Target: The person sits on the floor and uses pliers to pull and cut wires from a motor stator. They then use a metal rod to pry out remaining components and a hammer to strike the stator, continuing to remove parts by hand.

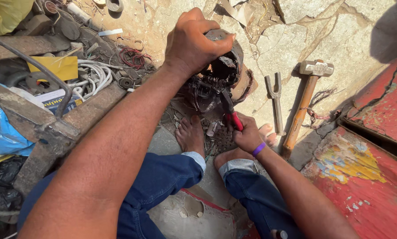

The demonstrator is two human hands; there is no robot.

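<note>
Fingers of my left hand (194, 42) clamp the heavy, rigid motor stator (220, 66) atop the ground; right hand (247, 135) grips red-handled pliers (231, 113) in its springy windings.

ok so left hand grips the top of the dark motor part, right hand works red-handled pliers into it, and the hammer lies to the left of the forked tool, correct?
Not quite: in the head view the hammer lies to the right of the forked tool, not the left. The rest holds: the left hand grips the top of the dark motor part, and the right hand works the red-handled pliers into it.
</note>
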